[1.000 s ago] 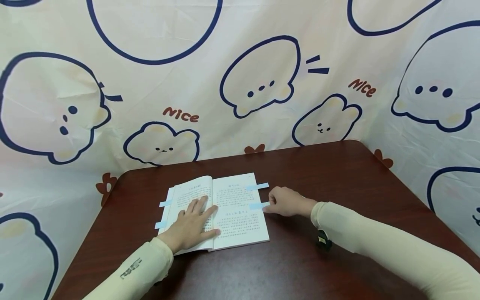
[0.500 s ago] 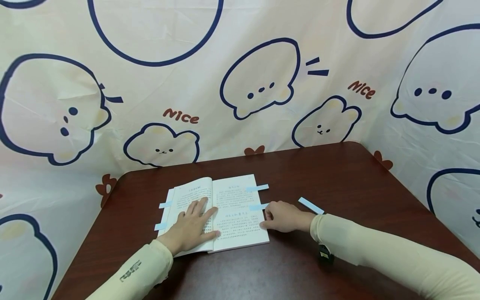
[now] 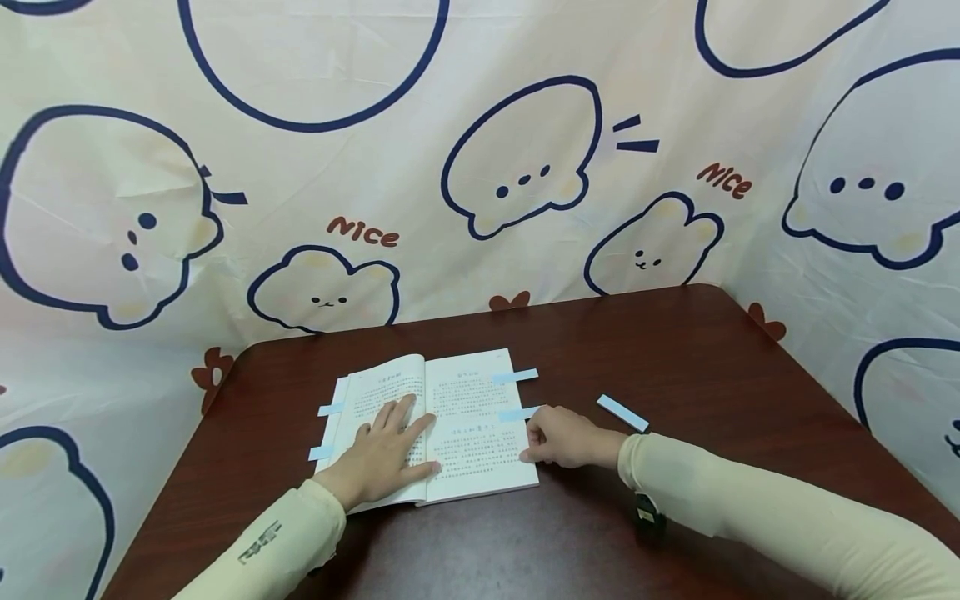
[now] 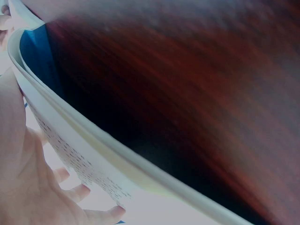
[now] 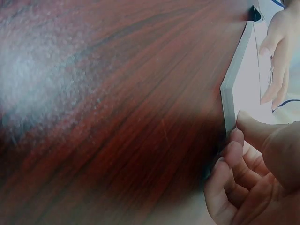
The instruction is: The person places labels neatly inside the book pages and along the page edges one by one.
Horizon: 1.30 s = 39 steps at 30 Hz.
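Observation:
An open book [image 3: 478, 392] lies on the table, its pages printed with small text. My left hand [image 3: 381, 458] rests on the left page with its fingers spread, thumb near the gutter. At the book's right edge is my right hand [image 3: 564, 437], with the thumb on the page and the other fingers curled against the page edges. The right wrist view shows this thumb [image 5: 255, 131] and fingers pinching the book's edge. Pale blue sticky tabs [image 3: 517, 377] stick out from both sides of the book, two on each side; the right hand partly covers the lower right one.
A pale blue strip [image 3: 622, 412] lies on the table beyond the right wrist. The dark brown wooden table [image 3: 465, 550] has a patterned cloth [image 3: 420, 183] hanging behind it and at both sides. A dark blue cover [image 4: 40, 56] shows under the pages.
My right hand has moved down along the book's right edge, from the lower blue tab to below it. The blue strip, hidden earlier, has come into view. The left hand stays put.

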Motion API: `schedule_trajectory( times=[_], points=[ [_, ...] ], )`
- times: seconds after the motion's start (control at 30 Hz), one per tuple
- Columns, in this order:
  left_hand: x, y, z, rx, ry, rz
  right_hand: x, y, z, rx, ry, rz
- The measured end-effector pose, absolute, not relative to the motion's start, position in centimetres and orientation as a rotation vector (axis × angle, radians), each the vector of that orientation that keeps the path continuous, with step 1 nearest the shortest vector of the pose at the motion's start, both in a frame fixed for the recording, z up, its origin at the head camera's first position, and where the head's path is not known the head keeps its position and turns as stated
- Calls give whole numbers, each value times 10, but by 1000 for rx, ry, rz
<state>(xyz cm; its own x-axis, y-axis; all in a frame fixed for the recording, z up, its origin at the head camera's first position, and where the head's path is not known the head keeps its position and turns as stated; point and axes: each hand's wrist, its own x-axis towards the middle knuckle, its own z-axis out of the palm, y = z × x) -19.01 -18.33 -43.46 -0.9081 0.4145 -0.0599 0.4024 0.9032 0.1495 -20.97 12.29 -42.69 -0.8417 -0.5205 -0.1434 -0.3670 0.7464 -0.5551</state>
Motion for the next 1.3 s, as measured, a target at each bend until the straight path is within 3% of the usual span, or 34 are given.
schedule_trajectory(
  times=[0.73, 1.13, 1.3],
  points=[
    [-189, -208, -414, 710, 2806, 805, -209, 120, -422, -599, 2650, -754],
    [-181, -219, -415, 656, 2987, 735, -209, 120, -421, -591, 2645, -736],
    [-180, -225, -416, 476, 3173, 628, -208, 119, -422, -589, 2645, -723]
  ],
)
